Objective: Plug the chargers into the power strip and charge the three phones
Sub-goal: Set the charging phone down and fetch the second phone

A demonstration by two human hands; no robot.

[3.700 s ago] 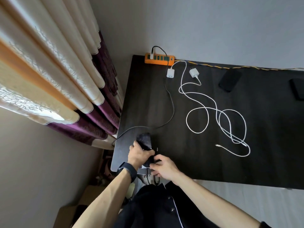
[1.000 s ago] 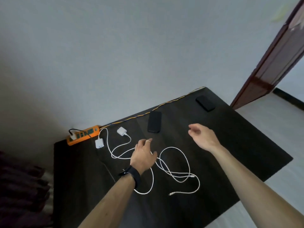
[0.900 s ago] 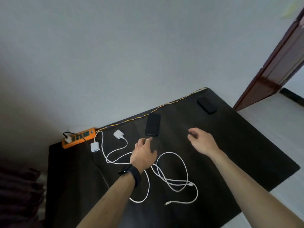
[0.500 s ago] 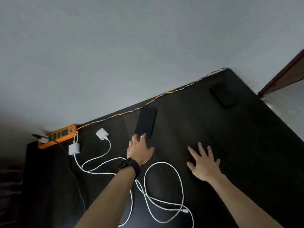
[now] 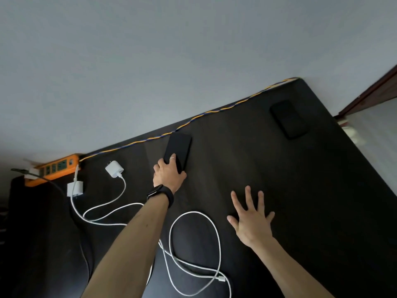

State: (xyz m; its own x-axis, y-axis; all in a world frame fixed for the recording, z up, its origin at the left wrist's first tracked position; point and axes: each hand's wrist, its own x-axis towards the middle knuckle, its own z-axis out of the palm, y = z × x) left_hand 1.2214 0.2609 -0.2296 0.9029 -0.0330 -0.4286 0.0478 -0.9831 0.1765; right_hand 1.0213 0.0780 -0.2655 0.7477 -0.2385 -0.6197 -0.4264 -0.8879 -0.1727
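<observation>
Phone (image 5: 179,147) lies flat at far edge of dark counter (image 5: 300,190), just beside orange-blue cord (image 5: 214,111) along wall. Left hand (image 5: 168,174) covers its near end, fingers curled on top, thumb at side edge, gripping it. Right hand (image 5: 251,220) palm down on counter, fingers spread straight, holding nothing. 2nd phone (image 5: 287,119) near far right corner, well apart. 2 white chargers (image 5: 114,168) lie near orange power strip (image 5: 55,168). White cables (image 5: 193,244) loop between arms.

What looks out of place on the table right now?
Both white chargers lie unplugged beside the orange power strip, their cables looped in a tangle across the table. The left hand grips one phone; nothing looks damaged.
</observation>
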